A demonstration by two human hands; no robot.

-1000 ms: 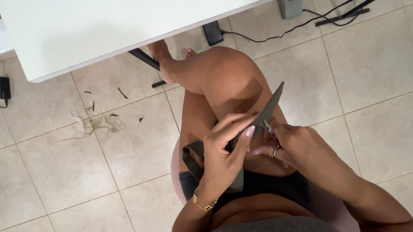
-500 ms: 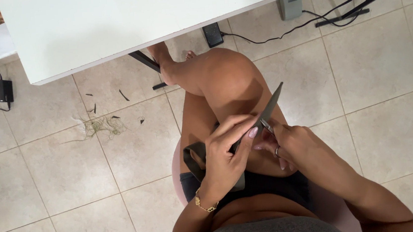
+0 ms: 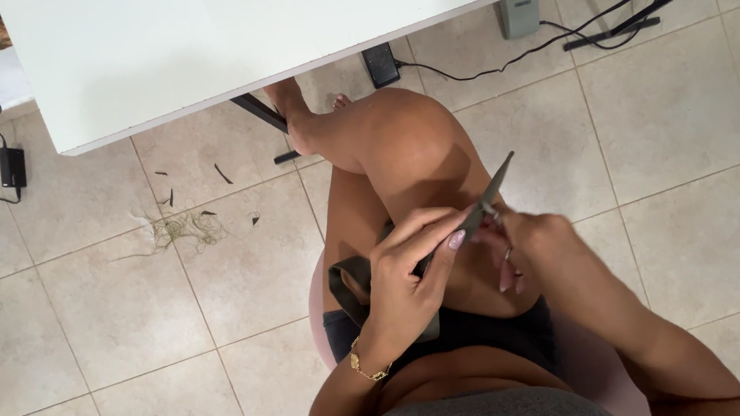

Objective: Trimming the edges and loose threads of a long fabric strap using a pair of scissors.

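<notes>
Both hands have barely moved in the last second: the left hand (image 3: pixel 411 271) still pinches the dark strip (image 3: pixel 487 199) over the lap, the right hand (image 3: pixel 539 251) closed at its lower end.

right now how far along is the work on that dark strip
Some trimming looks done: dark snippets and a tangle of threads lie on the tiled floor. In hand: the left hand holds the dark strip over the lap while the right hand works at it. How much remains cannot be told.
</notes>
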